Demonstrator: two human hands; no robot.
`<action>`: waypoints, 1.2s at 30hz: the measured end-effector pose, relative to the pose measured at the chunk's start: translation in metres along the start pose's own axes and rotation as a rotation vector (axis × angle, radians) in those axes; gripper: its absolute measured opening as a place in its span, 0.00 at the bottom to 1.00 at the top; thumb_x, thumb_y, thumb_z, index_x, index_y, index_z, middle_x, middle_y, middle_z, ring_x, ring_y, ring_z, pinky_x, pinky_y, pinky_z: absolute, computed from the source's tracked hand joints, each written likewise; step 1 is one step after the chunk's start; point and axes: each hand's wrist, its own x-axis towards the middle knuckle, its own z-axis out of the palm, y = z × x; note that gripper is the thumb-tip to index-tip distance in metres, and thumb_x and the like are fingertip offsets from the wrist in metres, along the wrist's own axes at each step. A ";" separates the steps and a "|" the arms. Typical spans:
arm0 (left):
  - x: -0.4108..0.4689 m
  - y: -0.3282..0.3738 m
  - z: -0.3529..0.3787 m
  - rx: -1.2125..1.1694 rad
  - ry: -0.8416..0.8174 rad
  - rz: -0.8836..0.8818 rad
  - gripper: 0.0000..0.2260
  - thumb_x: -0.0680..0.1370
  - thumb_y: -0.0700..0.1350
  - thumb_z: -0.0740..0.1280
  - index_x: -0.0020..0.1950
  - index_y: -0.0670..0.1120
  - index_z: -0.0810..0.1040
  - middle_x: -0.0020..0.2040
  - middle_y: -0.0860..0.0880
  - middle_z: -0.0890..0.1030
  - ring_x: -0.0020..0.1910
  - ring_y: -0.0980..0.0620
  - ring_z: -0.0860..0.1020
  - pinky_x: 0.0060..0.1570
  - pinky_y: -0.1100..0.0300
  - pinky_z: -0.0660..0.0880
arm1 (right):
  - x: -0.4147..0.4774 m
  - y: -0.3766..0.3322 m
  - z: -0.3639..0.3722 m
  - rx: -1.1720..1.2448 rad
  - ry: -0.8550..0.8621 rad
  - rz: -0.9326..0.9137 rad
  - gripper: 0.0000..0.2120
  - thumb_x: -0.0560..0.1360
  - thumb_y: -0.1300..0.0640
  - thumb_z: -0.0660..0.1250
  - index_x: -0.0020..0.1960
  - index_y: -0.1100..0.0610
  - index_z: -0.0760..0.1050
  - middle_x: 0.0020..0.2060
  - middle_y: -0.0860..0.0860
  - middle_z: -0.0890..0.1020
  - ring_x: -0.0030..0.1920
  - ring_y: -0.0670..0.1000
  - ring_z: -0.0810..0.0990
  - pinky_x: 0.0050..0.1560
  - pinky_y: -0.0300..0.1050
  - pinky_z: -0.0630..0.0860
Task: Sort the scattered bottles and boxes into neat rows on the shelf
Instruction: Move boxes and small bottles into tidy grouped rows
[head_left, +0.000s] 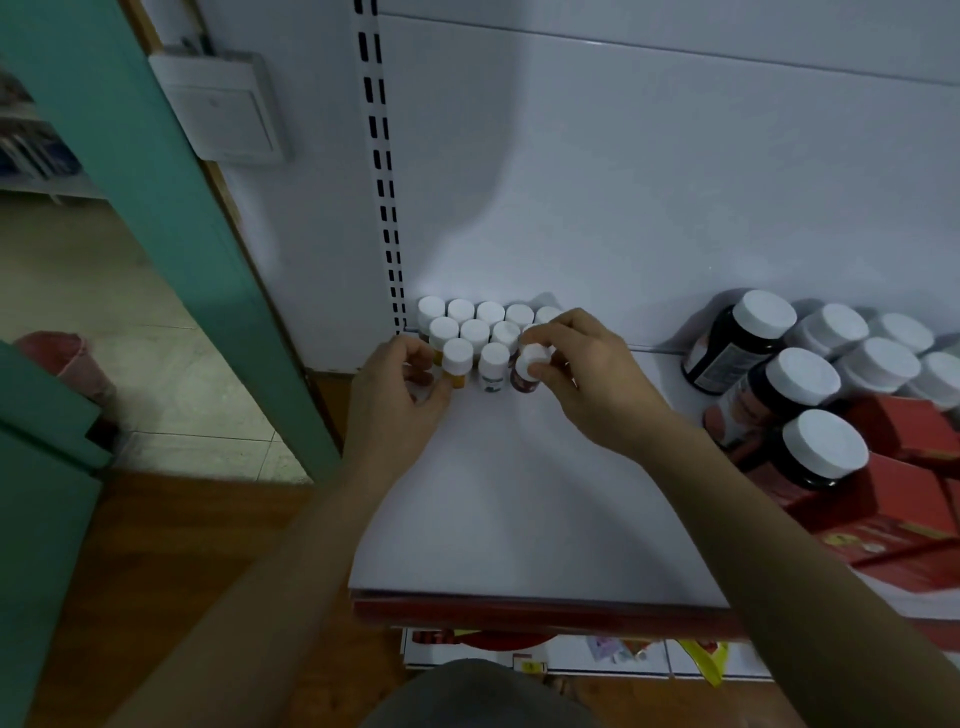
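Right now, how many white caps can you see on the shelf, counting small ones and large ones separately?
Small white caps: 12, counting one held in the right hand
Large white caps: 7
Total: 19

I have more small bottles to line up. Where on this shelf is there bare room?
The shelf is bare from the small bottles forward to its front edge and right to the large jars. Crowded: the back-left corner, and the right end with red boxes.
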 end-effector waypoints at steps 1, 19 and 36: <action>0.001 0.002 0.001 0.002 0.001 0.005 0.11 0.75 0.46 0.77 0.51 0.52 0.76 0.47 0.54 0.81 0.46 0.56 0.80 0.44 0.61 0.78 | 0.000 -0.002 0.001 -0.008 0.000 -0.004 0.14 0.80 0.62 0.67 0.65 0.57 0.77 0.58 0.54 0.76 0.49 0.49 0.74 0.54 0.41 0.71; 0.001 0.001 0.008 0.044 -0.016 0.021 0.11 0.75 0.50 0.77 0.52 0.49 0.77 0.48 0.53 0.82 0.47 0.56 0.79 0.46 0.67 0.74 | -0.001 -0.003 0.015 -0.255 0.017 -0.175 0.21 0.75 0.74 0.67 0.66 0.60 0.76 0.60 0.58 0.75 0.45 0.60 0.78 0.33 0.54 0.77; 0.000 0.001 0.009 0.052 -0.024 0.021 0.12 0.75 0.50 0.76 0.51 0.50 0.76 0.47 0.54 0.81 0.46 0.56 0.79 0.46 0.61 0.78 | -0.019 -0.011 0.048 0.061 0.279 0.237 0.20 0.76 0.54 0.75 0.62 0.57 0.71 0.53 0.50 0.78 0.45 0.50 0.76 0.45 0.51 0.78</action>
